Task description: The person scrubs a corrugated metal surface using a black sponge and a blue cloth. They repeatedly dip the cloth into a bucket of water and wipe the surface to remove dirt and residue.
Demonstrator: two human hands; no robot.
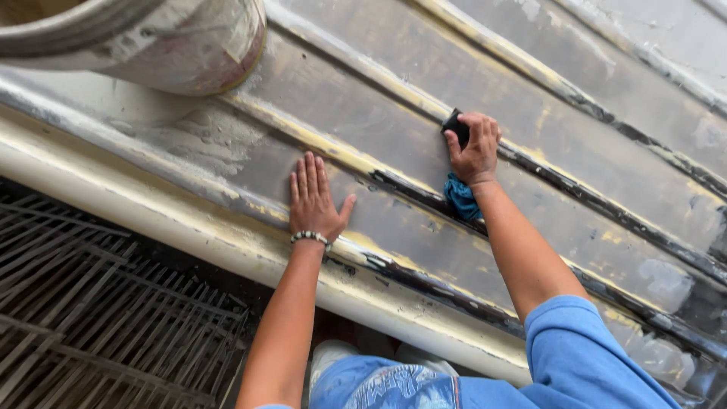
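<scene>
A worn, ridged metal panel [394, 129] with grey, yellow and dark streaks fills most of the head view. My left hand [314, 198] lies flat on it, fingers together and thumb out, with a bead bracelet on the wrist. My right hand [475, 148] presses a small dark sanding block [455, 126] against a dark ridge of the panel. A teal cloth [461, 198] hangs from under the same hand by the wrist.
A large paint-stained bucket [174, 45] stands at the top left on the panel. A dark metal grate [98, 303] lies below the panel's pale lower edge [189, 227]. My blue sleeve [583, 356] and blue clothing fill the bottom.
</scene>
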